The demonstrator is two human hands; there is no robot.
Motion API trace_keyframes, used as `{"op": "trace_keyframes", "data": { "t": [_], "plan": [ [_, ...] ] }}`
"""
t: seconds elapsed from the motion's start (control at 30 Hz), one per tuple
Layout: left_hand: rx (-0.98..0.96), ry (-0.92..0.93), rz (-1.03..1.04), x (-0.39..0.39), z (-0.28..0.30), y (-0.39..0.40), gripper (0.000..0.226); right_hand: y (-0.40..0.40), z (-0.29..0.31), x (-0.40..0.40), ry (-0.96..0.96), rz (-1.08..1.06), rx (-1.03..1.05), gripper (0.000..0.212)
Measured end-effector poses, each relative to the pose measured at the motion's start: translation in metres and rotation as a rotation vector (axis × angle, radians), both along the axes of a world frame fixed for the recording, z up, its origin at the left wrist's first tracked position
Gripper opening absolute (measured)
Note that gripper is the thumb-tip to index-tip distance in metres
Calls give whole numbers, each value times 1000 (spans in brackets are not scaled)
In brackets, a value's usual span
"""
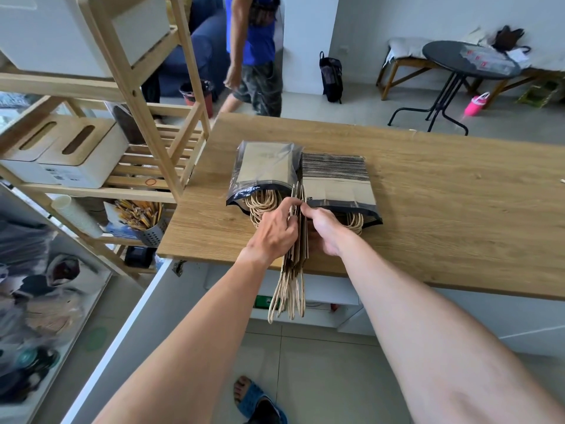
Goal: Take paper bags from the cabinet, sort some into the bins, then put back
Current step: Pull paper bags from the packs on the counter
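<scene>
A bundle of flat brown paper bags (301, 240) stands on edge at the wooden table's (443, 209) near edge, its twine handles hanging over the front. My left hand (273, 232) grips the bundle's left side and my right hand (325, 229) grips its right side, fingertips meeting at the top. Behind lie two clear plastic packs of paper bags flat on the table, the left pack (264, 169) and the right pack (337, 183), the right one showing a stack of dark bag edges.
A wooden shelf rack (146, 123) stands to the left with white bins (70, 154) and a utensil holder (146, 221). A person (253, 56) walks behind the table. A round black table (467, 59) and bench stand at the back right. An open cabinet door (122, 347) is below left.
</scene>
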State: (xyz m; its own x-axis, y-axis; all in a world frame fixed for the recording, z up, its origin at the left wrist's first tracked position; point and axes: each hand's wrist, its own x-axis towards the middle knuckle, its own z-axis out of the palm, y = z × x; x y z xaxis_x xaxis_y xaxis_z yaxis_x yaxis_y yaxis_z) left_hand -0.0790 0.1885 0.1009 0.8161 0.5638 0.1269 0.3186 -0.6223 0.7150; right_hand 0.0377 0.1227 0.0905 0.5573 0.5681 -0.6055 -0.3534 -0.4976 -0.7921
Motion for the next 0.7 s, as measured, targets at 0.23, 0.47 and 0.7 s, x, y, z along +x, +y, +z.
{"op": "trace_keyframes", "data": {
  "t": [0.23,0.47,0.7],
  "plan": [
    [-65,-3,52,-6,-3,5,25,-1,11,1,-46,-1,8,56],
    [7,30,37,-13,-1,5,50,-5,12,-5,-21,-42,13,64],
    [21,-17,13,-11,1,3,35,-4,-10,0,-41,-26,40,80]
  ]
}}
